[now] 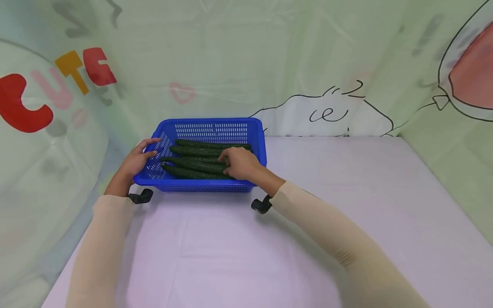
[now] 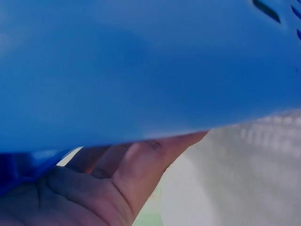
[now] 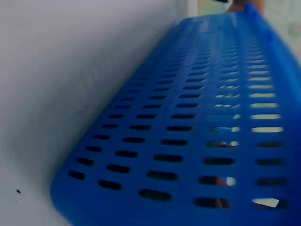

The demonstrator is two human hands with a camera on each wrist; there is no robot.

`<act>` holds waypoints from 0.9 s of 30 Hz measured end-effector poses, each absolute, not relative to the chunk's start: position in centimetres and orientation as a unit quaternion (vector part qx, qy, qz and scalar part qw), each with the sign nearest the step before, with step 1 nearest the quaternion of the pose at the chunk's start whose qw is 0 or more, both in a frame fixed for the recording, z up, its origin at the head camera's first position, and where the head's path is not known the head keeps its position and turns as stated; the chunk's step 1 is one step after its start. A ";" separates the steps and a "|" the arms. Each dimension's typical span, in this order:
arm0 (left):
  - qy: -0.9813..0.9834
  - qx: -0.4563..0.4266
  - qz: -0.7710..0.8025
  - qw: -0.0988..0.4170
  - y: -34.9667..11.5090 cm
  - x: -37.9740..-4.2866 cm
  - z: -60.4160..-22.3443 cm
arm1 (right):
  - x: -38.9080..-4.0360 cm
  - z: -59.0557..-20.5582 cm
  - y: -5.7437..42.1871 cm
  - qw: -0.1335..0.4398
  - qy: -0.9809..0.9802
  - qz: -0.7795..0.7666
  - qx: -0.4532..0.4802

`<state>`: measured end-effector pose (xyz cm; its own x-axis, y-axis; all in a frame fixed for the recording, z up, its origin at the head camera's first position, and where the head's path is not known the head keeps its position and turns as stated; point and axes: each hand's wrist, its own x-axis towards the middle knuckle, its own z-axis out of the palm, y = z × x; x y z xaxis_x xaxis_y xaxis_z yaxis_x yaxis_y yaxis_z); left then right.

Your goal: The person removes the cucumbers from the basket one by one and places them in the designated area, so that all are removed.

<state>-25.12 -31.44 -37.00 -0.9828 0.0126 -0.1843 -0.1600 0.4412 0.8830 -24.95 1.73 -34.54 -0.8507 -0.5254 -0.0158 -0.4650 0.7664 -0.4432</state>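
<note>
A blue plastic basket [image 1: 200, 182] with slotted walls stands on the table, holding several long dark-green cucumbers [image 1: 192, 151] laid side by side. At its left end my left hand [image 1: 135, 162] grips the rim. From the left wrist, the palm [image 2: 89, 188] shows below the blue rim [image 2: 141, 84], which hides the fingertips. My right hand [image 1: 243, 164] reaches over the front right of the basket, thumb and fingers bent around the right part of a cucumber [image 1: 204, 165] near the front. The right wrist view shows only the slotted basket wall [image 3: 141, 165], with that hand hidden behind it.
A pale cloth covers the table [image 1: 327, 222]. Behind it hangs a light green curtain [image 1: 239, 55] with printed letters and drawings, close to the basket's back. Small black wrist cameras [image 1: 262, 205] sit under both wrists.
</note>
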 end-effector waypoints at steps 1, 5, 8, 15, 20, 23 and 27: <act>0.844 -0.043 0.528 0.081 -31.3 -25.1 -37.0 | -25.2 -34.7 1.5 0.069 0.941 -0.208 -0.258; 0.839 -0.048 0.534 0.087 -30.5 -24.6 -35.9 | -25.8 -35.2 1.0 0.075 0.953 -0.173 -0.235; 0.840 -0.049 0.533 0.087 -30.3 -24.5 -35.6 | -25.9 -35.6 0.8 0.088 0.959 -0.144 -0.226; 0.854 -0.045 0.513 0.074 -31.6 -24.8 -37.0 | -25.8 -36.0 0.2 0.103 0.964 -0.099 -0.226; 0.853 -0.043 0.515 0.071 -31.7 -24.8 -37.1 | -25.9 -35.9 0.2 0.112 0.964 -0.097 -0.221; 0.855 -0.044 0.512 0.071 -31.6 -24.9 -37.2 | -26.0 -35.9 0.3 0.116 0.964 -0.097 -0.218; 0.856 -0.046 0.510 0.072 -31.4 -25.0 -37.2 | -26.2 -36.0 0.4 0.124 0.964 -0.095 -0.216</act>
<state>-25.02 -31.39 -37.24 -0.9855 -0.0049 -0.1695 -0.1513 0.4765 0.8661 -26.15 0.39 -35.99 -0.8759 -0.4402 -0.1973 -0.3933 0.8885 -0.2366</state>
